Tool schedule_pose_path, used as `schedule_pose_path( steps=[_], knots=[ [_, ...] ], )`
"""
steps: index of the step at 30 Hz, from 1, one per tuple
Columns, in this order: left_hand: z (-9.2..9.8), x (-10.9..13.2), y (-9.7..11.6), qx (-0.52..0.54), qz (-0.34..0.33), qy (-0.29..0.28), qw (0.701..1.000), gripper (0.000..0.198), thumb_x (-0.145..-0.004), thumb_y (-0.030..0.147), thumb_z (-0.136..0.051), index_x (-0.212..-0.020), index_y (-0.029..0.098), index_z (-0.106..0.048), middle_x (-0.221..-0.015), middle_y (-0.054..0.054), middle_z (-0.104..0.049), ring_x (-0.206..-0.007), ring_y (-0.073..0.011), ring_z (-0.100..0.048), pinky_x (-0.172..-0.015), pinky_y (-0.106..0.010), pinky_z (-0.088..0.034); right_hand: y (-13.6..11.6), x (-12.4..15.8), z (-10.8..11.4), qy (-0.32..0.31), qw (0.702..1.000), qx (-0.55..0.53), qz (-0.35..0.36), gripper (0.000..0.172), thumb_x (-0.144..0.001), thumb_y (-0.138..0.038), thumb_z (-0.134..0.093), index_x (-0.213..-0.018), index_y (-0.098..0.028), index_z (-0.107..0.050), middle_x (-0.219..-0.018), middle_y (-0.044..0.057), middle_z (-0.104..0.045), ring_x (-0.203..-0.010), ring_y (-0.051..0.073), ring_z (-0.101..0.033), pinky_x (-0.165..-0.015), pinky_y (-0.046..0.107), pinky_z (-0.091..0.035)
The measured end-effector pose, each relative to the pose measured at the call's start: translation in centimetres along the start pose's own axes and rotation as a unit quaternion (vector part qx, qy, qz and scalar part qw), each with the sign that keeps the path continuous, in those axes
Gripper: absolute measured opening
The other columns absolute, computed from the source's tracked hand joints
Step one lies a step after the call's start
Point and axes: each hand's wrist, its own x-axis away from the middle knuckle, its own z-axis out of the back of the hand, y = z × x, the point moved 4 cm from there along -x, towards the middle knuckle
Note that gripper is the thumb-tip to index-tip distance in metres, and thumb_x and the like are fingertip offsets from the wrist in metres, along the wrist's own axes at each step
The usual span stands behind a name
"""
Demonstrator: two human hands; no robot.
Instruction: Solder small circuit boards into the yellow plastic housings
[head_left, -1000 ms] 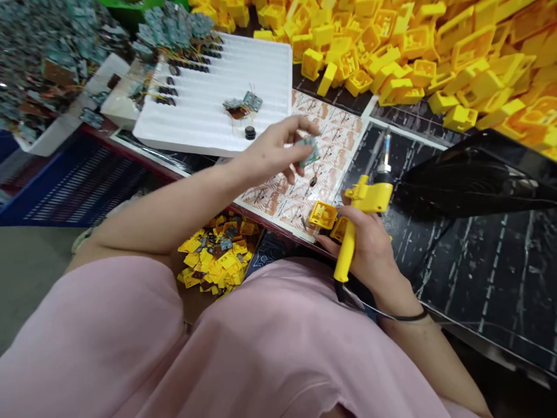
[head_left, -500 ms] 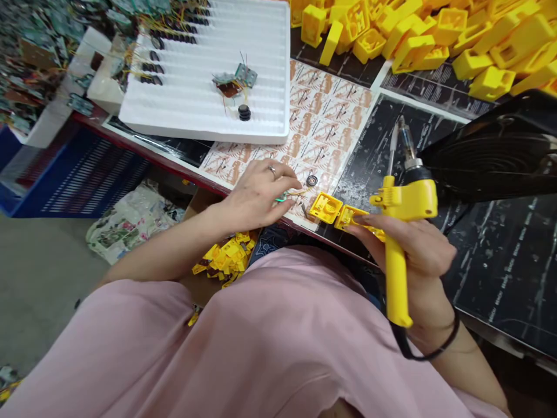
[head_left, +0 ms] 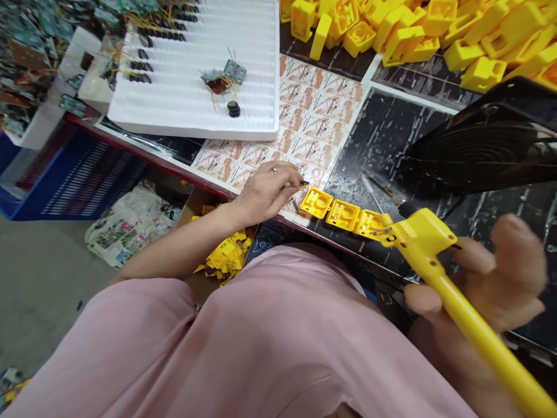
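The person's left hand rests low on a printed paper sheet; its fingertips close in a narrow pinch on a tiny part, too small to tell what it is. The right hand sits blurred at the right edge of the view, wrapped loosely but firmly about the yellow grip of a soldering iron, whose handle runs off the lower right corner; its metal tip points up and left over a scarred black bench mat.

Three square yellow plastic housings lie in a row along the bench edge, open sides up, with round recesses showing; the leftmost sits just beside the pinching fingertips, the rightmost just beside the iron's yellow body. Behind the left hand lies a white foam tray, well apart from the housings, bearing small circuit boards and a black rubber plug; a heap of yellow housings fills the top right; a black plastic cover rises at the right. Below the bench edge, a cardboard box holds yellow parts; a blue crate stands at the left; the person's pink shirt fills the bottom.
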Motion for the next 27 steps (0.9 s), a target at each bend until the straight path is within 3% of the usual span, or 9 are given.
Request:
schedule_pose_path(
  steps=[2,5,8,10,16,18,21,24,27],
  knots=[
    [-0.3,-0.3,0.1,0.011,-0.011,-0.010,1.000,0.020,-0.099,0.024,-0.047,-0.095,0.016,-0.064,-0.100,-0.008,-0.074,-0.103,-0.0201,-0.066,-0.096,-0.037,-0.049,-0.3,-0.4,0.2,0.077,0.997,-0.030,-0.012,0.072,-0.082,-0.063,-0.074,-0.141,-0.024,-0.058,-0.112,0.009,-0.073,-0.082,0.022,-0.070,-0.063,0.031,-0.054],
    [-0.8,-0.7,0.1,0.020,-0.005,-0.035,0.999,0.018,-0.097,0.024,-0.051,-0.091,0.016,-0.066,-0.092,-0.007,-0.074,-0.093,-0.0197,-0.066,-0.092,-0.036,-0.050,0.4,-1.4,-0.2,0.196,0.969,-0.138,-0.057,0.042,-0.083,-0.052,-0.075,-0.112,-0.022,-0.077,-0.084,0.004,-0.074,-0.061,0.016,-0.063,-0.050,0.027,-0.045],
    [-0.9,-0.8,0.2,0.036,0.012,-0.056,0.998,0.018,-0.094,0.025,-0.054,-0.090,0.016,-0.068,-0.088,-0.004,-0.075,-0.087,-0.0178,-0.066,-0.095,-0.037,-0.049,2.4,-1.5,-1.0,0.303,0.920,-0.214,-0.127,0.057,-0.088,-0.070,-0.058,-0.089,-0.017,-0.081,-0.069,0.005,-0.067,-0.056,0.015,-0.059,-0.046,0.027,-0.041],
    [-0.7,-0.8,0.3,0.041,0.024,-0.060,0.997,0.019,-0.093,0.026,-0.054,-0.089,0.016,-0.069,-0.085,-0.003,-0.075,-0.083,-0.0167,-0.066,-0.101,-0.040,-0.046,3.4,-1.2,-1.3,0.326,0.902,-0.235,-0.159,0.069,-0.093,-0.075,-0.045,-0.078,-0.016,-0.079,-0.064,0.005,-0.065,-0.058,0.016,-0.061,-0.048,0.028,-0.043],
    [-0.2,-1.2,0.6,0.032,0.052,-0.084,0.995,0.021,-0.092,0.029,-0.053,-0.089,0.016,-0.071,-0.085,-0.002,-0.075,-0.083,-0.0166,-0.067,-0.103,-0.040,-0.045,1.9,-0.5,-1.4,0.257,0.927,-0.247,-0.119,0.029,-0.082,-0.043,-0.074,-0.094,-0.018,-0.081,-0.079,0.005,-0.074,-0.061,0.014,-0.062,-0.053,0.025,-0.046],
    [-0.1,-1.4,0.7,0.016,0.042,-0.083,0.996,0.021,-0.092,0.029,-0.054,-0.089,0.016,-0.070,-0.084,-0.003,-0.075,-0.084,-0.0172,-0.067,-0.100,-0.038,-0.047,1.2,-0.3,-1.4,0.208,0.939,-0.260,-0.092,0.032,-0.078,-0.034,-0.080,-0.107,-0.020,-0.079,-0.092,0.006,-0.076,-0.064,0.014,-0.065,-0.053,0.024,-0.050],
    [0.0,-1.3,1.1,-0.028,0.003,-0.070,0.997,0.022,-0.094,0.027,-0.053,-0.088,0.015,-0.070,-0.083,-0.005,-0.074,-0.083,-0.0183,-0.066,-0.093,-0.036,-0.049,0.7,0.3,-1.5,0.136,0.950,-0.274,-0.062,0.054,-0.071,-0.019,-0.085,-0.123,-0.026,-0.072,-0.107,0.005,-0.076,-0.071,0.015,-0.070,-0.058,0.024,-0.057],
    [0.0,-0.9,1.7,-0.075,-0.040,-0.059,0.995,0.026,-0.098,0.026,-0.048,-0.088,0.016,-0.070,-0.083,-0.005,-0.075,-0.081,-0.0179,-0.066,-0.092,-0.037,-0.049,0.1,0.8,-1.5,0.075,0.961,-0.265,-0.022,0.059,-0.071,-0.011,-0.084,-0.125,-0.028,-0.070,-0.102,0.003,-0.077,-0.073,0.016,-0.071,-0.060,0.026,-0.060],
    [0.0,-0.7,2.0,-0.110,-0.033,-0.079,0.990,0.026,-0.097,0.027,-0.047,-0.089,0.016,-0.070,-0.080,-0.005,-0.073,-0.078,-0.0183,-0.067,-0.085,-0.035,-0.050,-0.6,0.7,-1.5,0.030,0.968,-0.249,-0.006,0.058,-0.076,-0.013,-0.082,-0.129,-0.032,-0.067,-0.100,0.002,-0.077,-0.075,0.019,-0.072,-0.061,0.032,-0.063]
  ],
)
